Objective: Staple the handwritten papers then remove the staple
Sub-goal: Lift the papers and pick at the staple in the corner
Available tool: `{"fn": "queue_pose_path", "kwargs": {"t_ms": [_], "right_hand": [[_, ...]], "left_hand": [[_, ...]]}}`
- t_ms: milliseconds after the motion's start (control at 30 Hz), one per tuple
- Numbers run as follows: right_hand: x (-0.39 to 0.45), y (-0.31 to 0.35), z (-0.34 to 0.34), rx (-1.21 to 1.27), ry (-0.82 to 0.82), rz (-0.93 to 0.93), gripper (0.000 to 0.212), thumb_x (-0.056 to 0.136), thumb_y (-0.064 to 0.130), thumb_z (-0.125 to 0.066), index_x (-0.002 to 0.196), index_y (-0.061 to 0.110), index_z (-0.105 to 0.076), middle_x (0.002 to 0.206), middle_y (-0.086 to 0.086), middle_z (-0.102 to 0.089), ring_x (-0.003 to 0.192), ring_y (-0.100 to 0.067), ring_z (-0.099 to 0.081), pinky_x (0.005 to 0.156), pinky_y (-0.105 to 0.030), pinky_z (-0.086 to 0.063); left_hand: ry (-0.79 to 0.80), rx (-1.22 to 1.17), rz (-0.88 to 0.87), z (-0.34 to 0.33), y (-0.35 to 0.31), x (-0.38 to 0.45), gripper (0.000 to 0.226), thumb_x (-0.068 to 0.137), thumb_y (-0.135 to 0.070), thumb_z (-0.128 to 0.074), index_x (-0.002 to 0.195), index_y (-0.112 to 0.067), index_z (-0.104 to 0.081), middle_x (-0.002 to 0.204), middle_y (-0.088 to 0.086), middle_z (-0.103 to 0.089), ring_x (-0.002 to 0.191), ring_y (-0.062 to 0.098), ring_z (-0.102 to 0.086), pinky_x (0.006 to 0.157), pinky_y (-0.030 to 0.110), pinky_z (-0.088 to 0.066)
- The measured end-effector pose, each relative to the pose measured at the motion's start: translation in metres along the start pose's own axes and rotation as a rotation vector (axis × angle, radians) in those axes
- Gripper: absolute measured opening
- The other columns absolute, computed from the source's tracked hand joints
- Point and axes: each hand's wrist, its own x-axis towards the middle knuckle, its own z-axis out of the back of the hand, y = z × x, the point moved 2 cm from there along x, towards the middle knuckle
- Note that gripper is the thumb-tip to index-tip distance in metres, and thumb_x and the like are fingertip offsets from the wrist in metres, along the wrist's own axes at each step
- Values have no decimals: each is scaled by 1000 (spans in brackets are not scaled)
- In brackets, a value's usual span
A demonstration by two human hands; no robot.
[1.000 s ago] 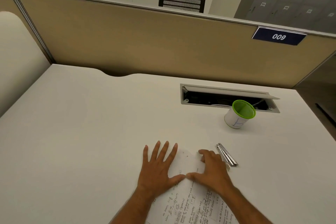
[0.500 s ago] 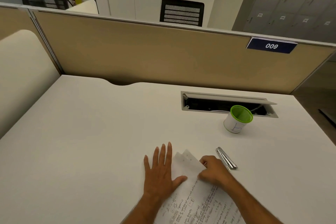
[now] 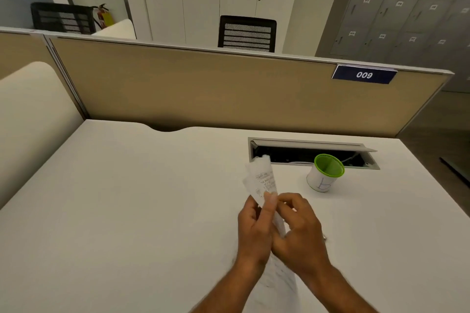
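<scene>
The handwritten papers (image 3: 263, 179) are lifted off the white desk (image 3: 127, 198) and stand almost on edge, their top corner pointing away from me. My left hand (image 3: 254, 229) pinches them from the left, thumb on the front sheet. My right hand (image 3: 300, 231) grips them from the right, fingers curled. The metal stapler is almost wholly hidden behind my right hand; only a small glint (image 3: 324, 237) shows at its right edge.
A white cup with a green rim (image 3: 324, 173) stands to the right of the papers. Behind it is an open cable tray slot (image 3: 305, 152) in the desk. A tan partition (image 3: 229, 89) bearing a 009 label closes off the far edge.
Both hands lay flat on the papers on the desk before; now they have closed on the papers and raised them upright. The stapler has gone out of sight behind my right hand.
</scene>
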Motion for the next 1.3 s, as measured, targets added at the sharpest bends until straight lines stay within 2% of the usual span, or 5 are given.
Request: {"fn": "queue_pose_path", "kwargs": {"t_ms": [233, 400, 700, 1133, 1300], "right_hand": [[-1, 14, 21, 124, 103, 109, 58, 71, 31, -75, 126, 23, -62, 109, 7, -53, 104, -13, -49, 91, -13, -44], [19, 26, 47, 280, -110, 40, 37, 76, 23, -77, 112, 26, -71, 100, 10, -58, 99, -18, -58, 80, -23, -53], [36, 45, 67, 355, -138, 25, 28, 80, 29, -72, 106, 37, -67, 93, 2, -55, 93, -19, -55, 75, -16, -51], [39, 48, 74, 451, -153, -38, 17, 72, 35, -73, 86, 43, -69, 87, 7, -60, 89, -9, -58, 67, -15, -50], [39, 49, 74, 428, -177, -38, 14, 70, 32, -75, 84, 36, -72, 83, 5, -61, 85, -6, -59, 66, -12, -49]], "left_hand": [[-15, 42, -30, 15, -40, -5, 21, 101, -25, -56, 108, -34, -73, 111, -3, -78, 104, 24, -73, 86, 43, -63], [106, 113, -89, 24, -70, -12, 23, 101, -20, -56, 109, -32, -73, 108, -2, -79, 98, 21, -75, 80, 39, -64], [247, 190, -127, 16, -89, -23, 23, 86, -45, -61, 105, -39, -71, 99, -6, -76, 91, 19, -74, 70, 26, -61], [235, 214, -123, 17, -89, -26, 26, 86, -38, -62, 105, -29, -76, 98, -2, -78, 92, 24, -74, 73, 27, -61], [226, 268, -188, 18, -89, -25, 24, 89, -33, -62, 106, -25, -77, 97, 0, -78, 90, 25, -75, 79, 40, -65]]}}
